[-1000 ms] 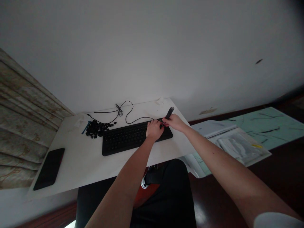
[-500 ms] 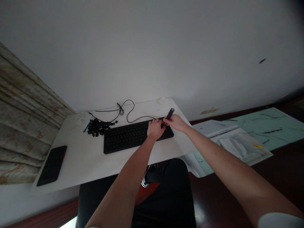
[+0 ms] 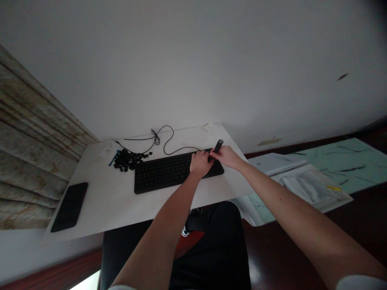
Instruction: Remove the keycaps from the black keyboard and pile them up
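Observation:
A black keyboard (image 3: 160, 175) lies on the white table, its right part partly covered by my hands. My left hand (image 3: 199, 162) rests on the keyboard right of its middle, fingers spread over the keys; its fingertips are close to my right hand. In my right hand (image 3: 225, 156), the fingers are closed around a black stick-like tool (image 3: 219, 144) with a greyish top end. The tool stands tilted, its lower end down at the keys between my hands, where the tip is hard to make out. Left of the keyboard is a heap of loose black keycaps (image 3: 127, 160).
A blue tool (image 3: 113, 159) pokes out beside the heap. The black cable (image 3: 155, 139) loops behind the keyboard. A dark phone or tablet (image 3: 69, 207) lies at the table's left end. Right of the table (image 3: 102, 217) are a white box (image 3: 276, 162) and a plastic-wrapped package (image 3: 305, 187).
The whole view has shifted slightly, so things appear a little further right. Both hands keep nearly the same place on the keyboard, and the black tool stays in my right hand.

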Tool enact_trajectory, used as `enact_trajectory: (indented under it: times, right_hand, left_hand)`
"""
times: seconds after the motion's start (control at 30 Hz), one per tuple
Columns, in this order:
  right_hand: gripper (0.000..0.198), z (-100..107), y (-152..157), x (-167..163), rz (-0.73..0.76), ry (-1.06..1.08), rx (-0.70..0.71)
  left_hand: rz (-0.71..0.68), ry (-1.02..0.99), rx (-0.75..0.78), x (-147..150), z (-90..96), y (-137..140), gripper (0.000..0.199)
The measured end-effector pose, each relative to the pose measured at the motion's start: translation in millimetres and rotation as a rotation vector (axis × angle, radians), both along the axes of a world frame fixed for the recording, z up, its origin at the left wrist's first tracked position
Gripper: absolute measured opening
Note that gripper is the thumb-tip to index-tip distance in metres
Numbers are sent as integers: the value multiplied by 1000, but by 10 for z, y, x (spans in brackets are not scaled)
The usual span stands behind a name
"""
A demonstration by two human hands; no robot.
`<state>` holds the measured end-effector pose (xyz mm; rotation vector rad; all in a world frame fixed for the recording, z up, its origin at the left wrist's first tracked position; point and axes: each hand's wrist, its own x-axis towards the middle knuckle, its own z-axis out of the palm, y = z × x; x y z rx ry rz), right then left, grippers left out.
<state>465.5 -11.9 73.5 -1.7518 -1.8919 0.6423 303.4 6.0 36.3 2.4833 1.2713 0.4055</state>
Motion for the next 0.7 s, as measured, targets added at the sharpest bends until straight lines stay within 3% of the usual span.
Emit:
enact_trajectory:
  times: [0.7]
  right_hand:
    - [17,62,-30,-66,25,-95,81]
  left_hand:
    - [-24,34,39,5,-50,16,39]
